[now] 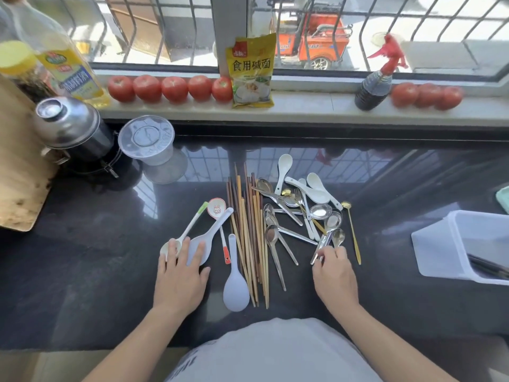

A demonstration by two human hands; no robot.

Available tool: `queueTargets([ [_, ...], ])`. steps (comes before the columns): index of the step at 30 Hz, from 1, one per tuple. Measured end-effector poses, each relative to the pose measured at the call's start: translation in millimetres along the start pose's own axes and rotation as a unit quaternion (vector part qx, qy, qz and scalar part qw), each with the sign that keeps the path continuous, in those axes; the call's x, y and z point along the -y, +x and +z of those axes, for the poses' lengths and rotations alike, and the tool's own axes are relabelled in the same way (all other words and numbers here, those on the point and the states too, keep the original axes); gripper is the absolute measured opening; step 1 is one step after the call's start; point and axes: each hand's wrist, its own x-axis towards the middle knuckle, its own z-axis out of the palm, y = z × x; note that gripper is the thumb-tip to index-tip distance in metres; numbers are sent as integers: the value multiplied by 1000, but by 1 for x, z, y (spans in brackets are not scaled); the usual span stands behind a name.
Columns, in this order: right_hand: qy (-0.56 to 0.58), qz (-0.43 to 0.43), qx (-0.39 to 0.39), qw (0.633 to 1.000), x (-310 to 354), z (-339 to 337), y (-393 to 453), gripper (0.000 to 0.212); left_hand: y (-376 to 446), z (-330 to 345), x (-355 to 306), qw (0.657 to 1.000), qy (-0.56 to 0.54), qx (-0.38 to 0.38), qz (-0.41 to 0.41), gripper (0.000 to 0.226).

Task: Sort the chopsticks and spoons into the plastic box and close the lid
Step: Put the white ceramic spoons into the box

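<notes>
A bundle of wooden chopsticks (249,230) lies on the dark counter in the middle. To its right is a heap of steel spoons (278,238) and white ceramic spoons (311,188), plus a thin gold spoon (352,232). Left of the bundle lie white plastic rice paddles (235,288) and a small patterned spoon (216,209). My left hand (180,274) rests flat with straight fingers on a white paddle and a green-tipped spoon. My right hand (333,274) pinches the handle ends of steel spoons (321,248). The translucent plastic box (451,244) stands open at the right edge with dark chopsticks inside.
A steel lidded pot (68,128) and a round plastic container (147,139) stand at the back left beside a wooden board (19,175). The windowsill holds tomatoes (170,88), an oil bottle (68,70), a yellow packet (252,70) and a dark sauce bottle (373,89).
</notes>
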Motion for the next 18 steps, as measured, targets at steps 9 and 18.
queueTargets([
  [9,29,123,48,991,-17,-8,26,16,3,-1,2,1000,-12,-2,-8,64],
  [18,-9,-134,-27,991,20,-5,64,32,-11,-18,-26,994,-88,-68,10,66],
])
